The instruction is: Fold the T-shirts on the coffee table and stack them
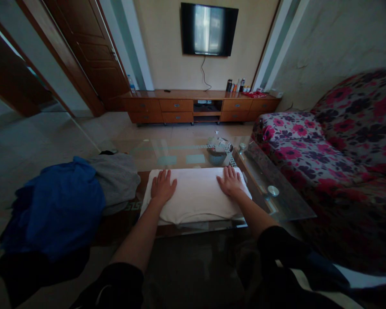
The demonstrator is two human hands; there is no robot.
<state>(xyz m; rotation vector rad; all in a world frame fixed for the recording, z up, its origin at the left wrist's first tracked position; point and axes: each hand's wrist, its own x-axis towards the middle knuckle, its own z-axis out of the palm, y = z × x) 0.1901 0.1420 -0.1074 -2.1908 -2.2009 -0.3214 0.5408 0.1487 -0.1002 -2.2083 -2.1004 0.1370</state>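
Observation:
A white garment (196, 193), folded into a wide rectangle, lies on the glass table (289, 201) in front of me. A curved edge like a neckline shows along its near side. My left hand (163, 186) rests flat on its left part, fingers spread and pointing away from me. On its right part lies my right hand (231, 182), also flat with the fingers apart. Left of the white garment is a grey piece of clothing (117, 178), and beside that a heaped blue garment (64, 201) with darker cloth around and under it.
Beyond the garment a basket-like bin (217, 158) shows near the table's far edge. A flowered sofa (309, 150) borders the right side. Against the far wall stands a wooden cabinet (176, 105) with bottles on top, below a wall-mounted television (209, 30).

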